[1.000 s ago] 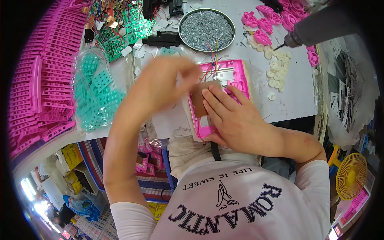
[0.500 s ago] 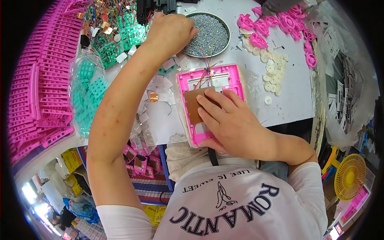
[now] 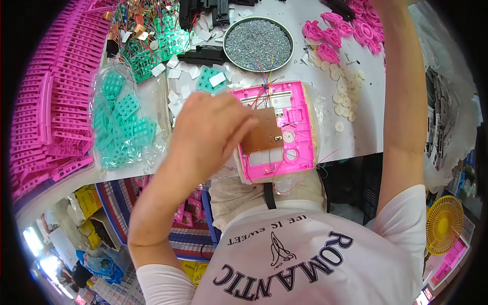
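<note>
My left hand (image 3: 211, 129) hovers over the left edge of a brown circuit board (image 3: 264, 137). Its fingers are pressed together and blurred; whatever they hold is too small to make out. The board lies in an open pink plastic case (image 3: 308, 147), with thin coloured wires running from its top. Under the case is a pale, plastic-covered pad (image 3: 315, 109). My right forearm (image 3: 404, 101) stretches up to the top right, and the hand is cut off by the frame's edge. Beyond the case stands a round metal dish (image 3: 259, 43) of small silver screws.
Left are stacked pink casings (image 3: 61, 101), a bag of teal rubber keypads (image 3: 119, 127) and green wired boards (image 3: 170, 43). Black parts (image 3: 203, 55) lie beside the dish. Pink rings (image 3: 333, 38) and white discs (image 3: 343, 96) lie right. A yellow fan (image 3: 445, 223) stands lower right.
My left hand has come from the screw dish back to the board. My right hand has left the board and reached up and right, out of the picture. Black parts now lie beside the dish.
</note>
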Demonstrator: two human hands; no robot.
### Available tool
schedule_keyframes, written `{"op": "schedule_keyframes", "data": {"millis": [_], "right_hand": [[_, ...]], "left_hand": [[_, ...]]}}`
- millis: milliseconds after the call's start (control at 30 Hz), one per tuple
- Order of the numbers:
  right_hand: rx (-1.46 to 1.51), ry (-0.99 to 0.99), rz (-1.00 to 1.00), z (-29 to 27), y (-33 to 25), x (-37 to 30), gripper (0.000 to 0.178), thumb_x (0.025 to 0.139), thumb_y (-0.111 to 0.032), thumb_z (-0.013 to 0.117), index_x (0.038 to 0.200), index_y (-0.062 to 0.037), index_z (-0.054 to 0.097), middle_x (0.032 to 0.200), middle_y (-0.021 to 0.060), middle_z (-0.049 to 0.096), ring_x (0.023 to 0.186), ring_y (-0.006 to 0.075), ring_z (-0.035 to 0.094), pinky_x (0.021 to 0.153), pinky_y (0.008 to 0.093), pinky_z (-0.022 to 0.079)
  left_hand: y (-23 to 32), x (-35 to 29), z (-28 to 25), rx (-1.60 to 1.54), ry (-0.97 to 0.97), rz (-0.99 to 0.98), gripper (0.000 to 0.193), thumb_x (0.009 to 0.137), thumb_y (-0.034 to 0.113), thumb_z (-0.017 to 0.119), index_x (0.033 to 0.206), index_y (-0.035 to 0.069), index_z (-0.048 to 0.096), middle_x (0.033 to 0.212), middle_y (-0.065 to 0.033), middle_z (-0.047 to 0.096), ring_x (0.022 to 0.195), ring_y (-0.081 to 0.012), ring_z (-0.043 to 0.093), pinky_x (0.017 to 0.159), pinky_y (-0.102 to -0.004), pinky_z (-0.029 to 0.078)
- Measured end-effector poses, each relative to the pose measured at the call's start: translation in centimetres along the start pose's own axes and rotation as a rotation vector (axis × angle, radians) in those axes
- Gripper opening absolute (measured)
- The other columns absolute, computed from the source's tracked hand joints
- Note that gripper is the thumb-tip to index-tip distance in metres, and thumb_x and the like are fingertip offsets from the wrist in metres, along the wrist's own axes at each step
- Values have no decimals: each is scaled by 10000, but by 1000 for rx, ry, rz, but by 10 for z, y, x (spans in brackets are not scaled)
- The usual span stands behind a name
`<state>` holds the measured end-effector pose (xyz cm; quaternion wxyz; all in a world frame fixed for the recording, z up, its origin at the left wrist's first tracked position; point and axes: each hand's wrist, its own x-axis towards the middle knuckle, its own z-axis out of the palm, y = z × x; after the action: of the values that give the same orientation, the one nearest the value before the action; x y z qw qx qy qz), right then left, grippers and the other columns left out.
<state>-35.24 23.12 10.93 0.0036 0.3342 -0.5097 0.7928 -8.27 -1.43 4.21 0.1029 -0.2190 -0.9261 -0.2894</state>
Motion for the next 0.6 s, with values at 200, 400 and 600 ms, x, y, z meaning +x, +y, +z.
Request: {"op": "schedule_keyframes", "data": {"millis": [200, 400, 600], "right_hand": [[72, -573, 239, 43, 0, -22, 496, 877, -133, 717, 1301, 28, 515, 823, 134, 687, 657, 197, 677, 592, 337, 588], [335, -287, 347, 124, -33, -168, 460, 936, -322, 744, 1278, -164, 481, 670, -30, 543, 629, 123, 504, 601, 300, 506], [503, -428, 308, 126, -42, -180, 333, 920, -206, 758, 1135, -122, 517, 674, 4, 598, 603, 116, 559, 579, 300, 532]], "left_hand": [[24, -51, 40, -271, 274, -118, 160, 806, 124, 802, 953, 112, 738, 842, -12, 697, 781, -190, 661, 754, -358, 418], [37, -63, 65, -257, 393, -100, 203, 784, 132, 829, 969, 128, 744, 870, 12, 715, 732, -144, 648, 822, -369, 398], [41, -62, 68, -260, 430, -62, 226, 765, 135, 841, 965, 133, 735, 878, 17, 718, 727, -140, 650, 900, -416, 375]]}}
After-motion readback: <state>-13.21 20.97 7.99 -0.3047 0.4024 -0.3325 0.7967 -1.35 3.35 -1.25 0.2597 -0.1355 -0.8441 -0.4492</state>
